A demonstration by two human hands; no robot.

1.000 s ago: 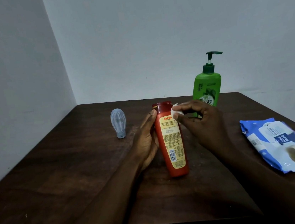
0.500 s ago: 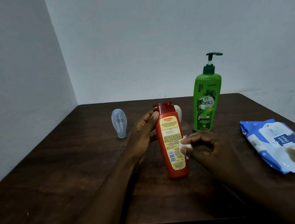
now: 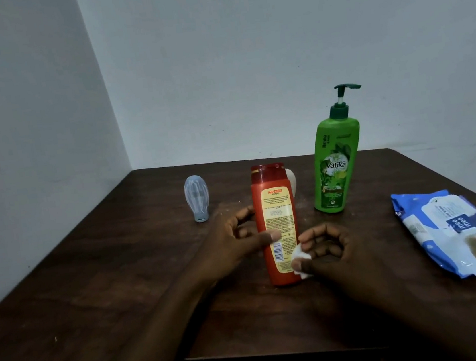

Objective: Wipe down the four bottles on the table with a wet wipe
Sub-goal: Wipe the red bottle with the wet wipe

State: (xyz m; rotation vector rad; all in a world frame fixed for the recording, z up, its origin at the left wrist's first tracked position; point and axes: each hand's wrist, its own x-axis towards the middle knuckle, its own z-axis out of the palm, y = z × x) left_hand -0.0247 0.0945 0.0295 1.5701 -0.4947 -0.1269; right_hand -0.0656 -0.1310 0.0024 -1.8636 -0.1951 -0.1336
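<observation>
A red bottle [image 3: 276,223] with a yellow label stands upright at the table's middle. My left hand [image 3: 236,246] grips it from the left, thumb across the label and fingers behind. My right hand [image 3: 329,250] pinches a small white wet wipe [image 3: 300,259] against the bottle's lower right side. A green pump bottle [image 3: 335,168] stands behind to the right. A small translucent blue-grey bottle [image 3: 197,199] stands to the left. A cream bottle [image 3: 291,181] shows only as a sliver behind the red one.
A blue and white wet-wipe pack [image 3: 459,231] lies flat near the right edge of the dark wooden table [image 3: 108,280]. The table sits in a corner, with walls close behind and to the left. Its front edge runs under my forearms.
My right hand has slid the wipe from the red bottle's cap down its right side to near the base. My left hand has dropped lower and its thumb now crosses the label.
</observation>
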